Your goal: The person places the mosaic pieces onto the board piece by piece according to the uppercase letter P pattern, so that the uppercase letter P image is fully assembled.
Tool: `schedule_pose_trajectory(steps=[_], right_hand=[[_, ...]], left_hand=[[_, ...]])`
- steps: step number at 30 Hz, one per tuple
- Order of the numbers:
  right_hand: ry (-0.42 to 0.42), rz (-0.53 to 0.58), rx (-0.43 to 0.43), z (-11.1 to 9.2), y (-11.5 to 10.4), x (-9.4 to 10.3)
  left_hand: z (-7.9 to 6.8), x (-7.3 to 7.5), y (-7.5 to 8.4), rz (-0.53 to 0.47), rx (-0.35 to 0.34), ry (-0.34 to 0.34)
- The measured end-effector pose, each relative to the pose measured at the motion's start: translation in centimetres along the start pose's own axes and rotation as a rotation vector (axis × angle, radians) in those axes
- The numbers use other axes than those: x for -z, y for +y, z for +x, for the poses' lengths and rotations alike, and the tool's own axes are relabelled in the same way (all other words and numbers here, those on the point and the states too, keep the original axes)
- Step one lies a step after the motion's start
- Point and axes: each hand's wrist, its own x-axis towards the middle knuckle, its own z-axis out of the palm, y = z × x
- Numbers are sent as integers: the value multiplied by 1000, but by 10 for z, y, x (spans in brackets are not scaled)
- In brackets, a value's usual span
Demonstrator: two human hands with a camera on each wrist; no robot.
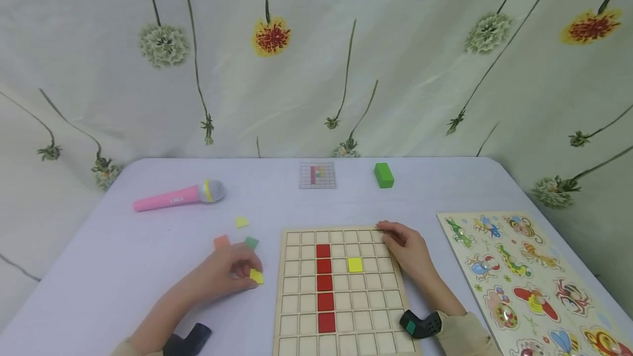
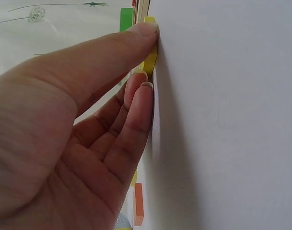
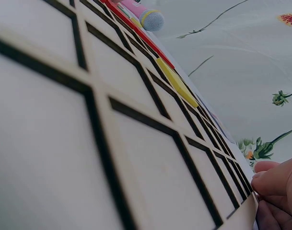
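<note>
My left hand [image 1: 222, 271] pinches a yellow square tile [image 1: 256, 276] between thumb and fingertips, left of a wooden grid board [image 1: 341, 301]. The left wrist view shows the thumb pressed on the tile [image 2: 149, 62], close over the white tabletop. With thumb and fingers, my right hand [image 1: 407, 249] holds the board's far right corner. A column of several red tiles [image 1: 325, 283] fills cells of the board, and one yellow tile [image 1: 355, 265] lies in a cell to their right. Beyond my left hand lie an orange tile [image 1: 221, 242], a green tile [image 1: 251, 243] and another yellow tile [image 1: 242, 222].
Farther back lie a pink microphone [image 1: 178, 196], a small card with a coloured grid pattern [image 1: 317, 175] and a green block [image 1: 383, 175]. An insect picture puzzle board [image 1: 524, 279] is at the right. A flower-printed curtain [image 1: 306, 87] hangs behind the table [image 1: 123, 268].
</note>
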Motion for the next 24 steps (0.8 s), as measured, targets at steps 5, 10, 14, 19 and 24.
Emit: schedule_pose_trajectory(steps=[5, 10, 14, 19, 24], right_hand=[[0, 1, -5, -1, -1, 0], [-2, 6, -9, -1, -2, 1], [-3, 7, -13, -1, -2, 1], [-5, 11, -18, -1, -3, 1], [-9, 12, -14, -1, -3, 2]], left_hand=[[-1, -1, -2, -6, 18, 11], [-1, -1, -4, -45, 35, 27], [-1, -2, -4, -46, 37, 43], [-2, -3, -2, -5, -4, 33], [-9, 9, -5, -112, -41, 7]])
